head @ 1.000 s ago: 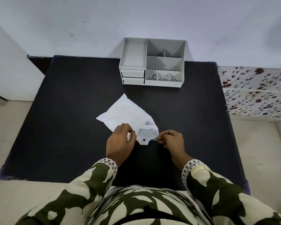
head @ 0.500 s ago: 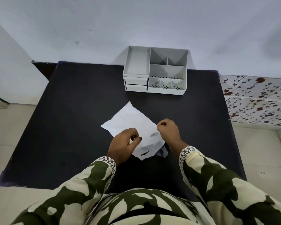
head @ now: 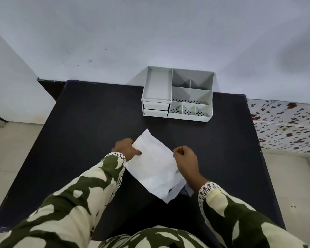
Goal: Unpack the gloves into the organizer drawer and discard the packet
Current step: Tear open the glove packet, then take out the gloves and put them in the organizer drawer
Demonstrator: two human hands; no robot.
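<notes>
A white plastic packet [head: 155, 166] lies slanted on the black table [head: 89, 133], its near corner crumpled and torn. My left hand [head: 126, 148] grips the packet's left edge near its far end, thumb on top. My right hand [head: 185, 158] pinches the right edge with curled fingers. The gloves are hidden inside the packet. A grey organizer [head: 177, 93] stands at the table's far edge against the wall, with two small drawers [head: 156, 109] at its lower left, both shut.
The organizer has an open tray on the left and several empty compartments on the right. A floral-patterned surface [head: 286, 126] lies to the right of the table. Tiled floor [head: 11, 158] borders the table on both sides.
Both hands have slid from the packet's torn near corner up along its side edges, the left farther than the right. The packet now lies flatter and turned more lengthwise.
</notes>
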